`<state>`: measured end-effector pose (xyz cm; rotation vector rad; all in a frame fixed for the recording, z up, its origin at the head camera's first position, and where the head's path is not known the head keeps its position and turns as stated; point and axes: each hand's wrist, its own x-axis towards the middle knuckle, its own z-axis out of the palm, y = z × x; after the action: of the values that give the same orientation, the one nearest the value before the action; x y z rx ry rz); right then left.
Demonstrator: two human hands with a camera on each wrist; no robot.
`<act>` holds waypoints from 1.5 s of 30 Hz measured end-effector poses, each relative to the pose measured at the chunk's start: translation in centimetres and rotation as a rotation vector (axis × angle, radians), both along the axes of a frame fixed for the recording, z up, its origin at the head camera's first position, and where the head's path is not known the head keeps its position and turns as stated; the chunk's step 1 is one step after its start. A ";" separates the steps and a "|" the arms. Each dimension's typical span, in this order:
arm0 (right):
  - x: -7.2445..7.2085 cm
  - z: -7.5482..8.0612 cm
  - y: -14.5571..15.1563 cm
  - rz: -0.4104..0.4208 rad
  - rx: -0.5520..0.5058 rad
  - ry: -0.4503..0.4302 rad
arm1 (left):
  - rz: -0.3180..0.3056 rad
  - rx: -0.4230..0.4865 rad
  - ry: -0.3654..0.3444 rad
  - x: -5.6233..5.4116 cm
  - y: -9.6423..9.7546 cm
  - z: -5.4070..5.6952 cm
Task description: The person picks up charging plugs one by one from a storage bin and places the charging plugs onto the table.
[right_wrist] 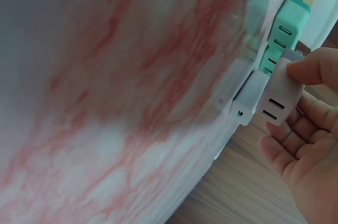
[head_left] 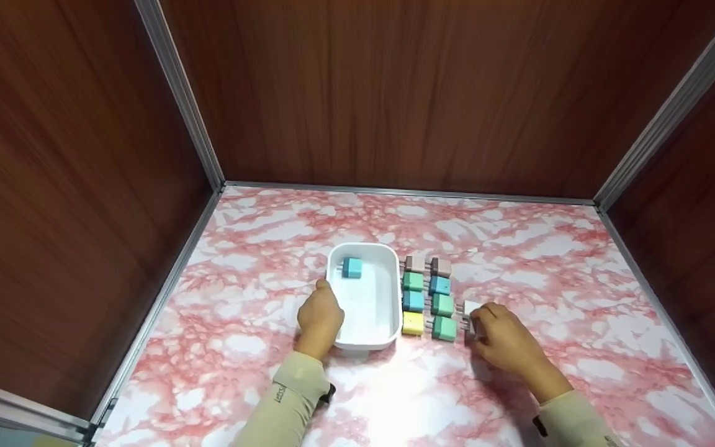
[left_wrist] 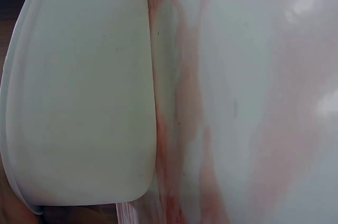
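A white plastic container [head_left: 360,323] stands on the table, with one blue USB charger [head_left: 352,267] inside near its far left corner. My left hand [head_left: 320,315] grips the container's left side, thumb up at the rim; its other fingers are mostly hidden. In the left wrist view the container's outer wall [left_wrist: 84,86] fills the left part. My right hand [head_left: 508,341] pinches a pale pinkish charger [right_wrist: 281,94] between thumb and fingers; two USB slots face the right wrist camera. Close beside it lies a white charger [right_wrist: 251,97].
Right of the container, chargers stand in two columns, including a yellow one [head_left: 413,323], a green one [head_left: 444,328], a blue one [head_left: 440,285] and a pinkish one [head_left: 441,267]. Brown wood-grain panels [head_left: 395,93] enclose the marbled pink and white table [head_left: 258,372].
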<state>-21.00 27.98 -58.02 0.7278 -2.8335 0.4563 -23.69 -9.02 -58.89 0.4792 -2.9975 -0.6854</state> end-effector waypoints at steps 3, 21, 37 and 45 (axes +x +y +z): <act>0.0 -0.2 0.0 0.003 0.001 0.007 | 0.002 0.008 0.010 0.0 0.0 0.0; 0.4 -1.4 -0.1 -0.007 -0.013 0.003 | -0.005 -0.013 -0.010 0.0 0.0 -0.1; 0.3 -1.4 -0.1 0.003 0.001 -0.004 | -0.004 0.011 0.026 0.1 0.0 0.0; 0.3 -1.3 0.0 0.003 0.018 -0.029 | -0.008 0.013 0.016 0.1 0.0 0.0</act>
<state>-20.67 27.95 -59.31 0.7350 -2.8679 0.4456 -23.58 -9.07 -58.89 0.4606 -2.9839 -0.7061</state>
